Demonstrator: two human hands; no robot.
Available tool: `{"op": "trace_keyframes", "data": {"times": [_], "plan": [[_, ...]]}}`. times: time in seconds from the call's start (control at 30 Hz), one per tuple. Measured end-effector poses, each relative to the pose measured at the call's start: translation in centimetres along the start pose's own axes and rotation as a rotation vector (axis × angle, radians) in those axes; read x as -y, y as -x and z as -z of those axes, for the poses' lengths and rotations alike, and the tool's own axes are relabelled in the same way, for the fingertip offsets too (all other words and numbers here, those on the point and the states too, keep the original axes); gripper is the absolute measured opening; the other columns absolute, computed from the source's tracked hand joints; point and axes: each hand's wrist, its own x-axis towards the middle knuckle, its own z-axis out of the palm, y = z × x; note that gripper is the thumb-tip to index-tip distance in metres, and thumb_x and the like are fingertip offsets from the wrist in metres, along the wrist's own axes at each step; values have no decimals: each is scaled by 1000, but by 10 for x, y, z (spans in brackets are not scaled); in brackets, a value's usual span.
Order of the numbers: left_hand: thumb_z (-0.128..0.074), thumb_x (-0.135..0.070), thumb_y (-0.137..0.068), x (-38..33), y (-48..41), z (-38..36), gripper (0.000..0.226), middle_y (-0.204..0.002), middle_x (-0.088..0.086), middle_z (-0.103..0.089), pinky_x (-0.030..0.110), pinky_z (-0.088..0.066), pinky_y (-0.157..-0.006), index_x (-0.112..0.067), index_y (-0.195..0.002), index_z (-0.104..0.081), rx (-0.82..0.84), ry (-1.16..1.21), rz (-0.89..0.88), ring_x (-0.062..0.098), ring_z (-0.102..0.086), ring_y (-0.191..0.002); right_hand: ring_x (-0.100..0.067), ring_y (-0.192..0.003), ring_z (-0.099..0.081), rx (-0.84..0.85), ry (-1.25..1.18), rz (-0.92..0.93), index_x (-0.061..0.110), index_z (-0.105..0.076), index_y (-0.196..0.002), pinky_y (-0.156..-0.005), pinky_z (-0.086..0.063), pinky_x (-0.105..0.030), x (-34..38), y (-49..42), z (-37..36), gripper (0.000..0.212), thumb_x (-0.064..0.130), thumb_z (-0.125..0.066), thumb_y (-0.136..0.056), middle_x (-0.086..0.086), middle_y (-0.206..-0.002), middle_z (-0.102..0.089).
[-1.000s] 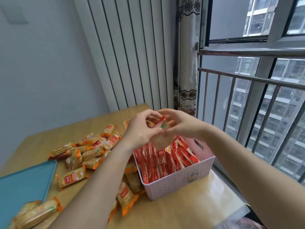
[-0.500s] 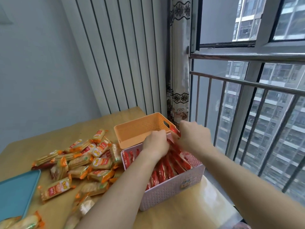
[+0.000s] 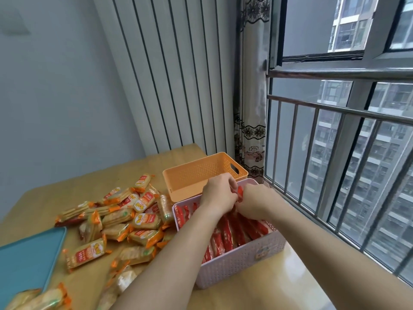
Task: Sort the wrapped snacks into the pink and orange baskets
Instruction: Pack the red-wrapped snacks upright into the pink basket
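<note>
The left hand [image 3: 218,195] and right hand [image 3: 257,204] have drawn together over the far end of the pink basket [image 3: 241,262], each grip pinching one red snack [image 3: 239,193]. Forced into that packed row, it could crush or topple neighbours

part sorted by wrapper colour
pink basket [image 3: 234,262] packed with red packets [image 3: 228,236] standing on edge in rows, one red packet [image 3: 239,193] upright above its far end; orange basket [image 3: 194,173] just behind it; orange packets [image 3: 125,218] heaped loose at the left.
</note>
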Motion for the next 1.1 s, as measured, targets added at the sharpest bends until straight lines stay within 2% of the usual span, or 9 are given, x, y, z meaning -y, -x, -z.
{"op": "trace_keyframes", "data": {"times": [0.13,0.23,0.37,0.43,0.53,0.73,0.93,1.03,1.1], "plan": [[-57,-23,-98,17,16,25,14,-103,-9,-68,26,-51,-70,-27,-104,-69,-85,-61,9,11,-61,-91,-23,-79,-65,16,-153,-68,9,-64,-89,-74,-56,-37,-4,2,9,21,22,-48,-89,-7,-81,-65],[-52,-34,-99,43,37,43,25,-126,-7,-59,34,-46,-90,-30,-122,-60,-153,-217,151,19,-50,-117,-21,-84,-64,66,-327,-69,8,-68,-106,-79,-54,-36,-3,2,7,30,25,-47,-95,-9,-91,-71],[-51,-43,-96,61,62,45,43,-141,1,-47,41,-40,-102,-28,-137,-48,-52,-254,276,29,-38,-132,-18,-73,-57,80,-379,-131,11,-59,-83,-74,-47,-35,-1,-4,3,25,27,-48,-98,-5,-74,-60],[-54,-46,-94,62,68,45,50,-142,2,-44,41,-42,-103,-27,-140,-45,-51,-244,281,29,-41,-132,-23,-84,-63,73,-412,-160,6,-60,-100,-67,-44,-33,-2,-8,-2,29,33,-51,-96,-7,-84,-64],[-57,-49,-93,64,69,45,53,-138,2,-44,40,-51,-95,-26,-139,-44,-54,-201,292,25,-55,-120,-27,-100,-65,68,-395,-198,0,-48,-129,-79,-50,-35,-1,-6,-11,59,48,-49,-95,-15,-111,-68],[-50,-39,-98,57,80,36,41,-137,5,-45,36,-54,-89,-23,-136,-44,-152,-273,236,26,-57,-117,-25,-97,-66,69,-457,-134,13,-66,-113,-86,-52,-36,5,-8,-8,43,49,-55,-91,-9,-106,-71],[-42,-40,-103,55,83,34,34,-146,8,-40,36,-50,-94,-29,-133,-53,-130,-372,191,29,-47,-130,-35,-126,-56,127,-273,-174,4,-35,-145,-106,-43,-45,18,-3,-8,74,59,-39,-97,-19,-139,-58],[-40,-45,-103,59,85,39,36,-148,6,-40,39,-48,-97,-31,-133,-56,-68,-323,182,28,-46,-132,-30,-112,-64,73,-124,-145,15,-57,-120,-108,-39,-58,17,-1,-6,68,65,-25,-87,-6,-118,-70],[-40,-49,-102,62,85,50,38,-143,0,-45,39,-49,-96,-32,-132,-57,-15,-238,145,23,-50,-127,-27,-89,-67,-108,29,-117,16,-60,-92,-90,-54,-49,29,7,0,44,49,-31,-89,-3,-96,-70]]}}
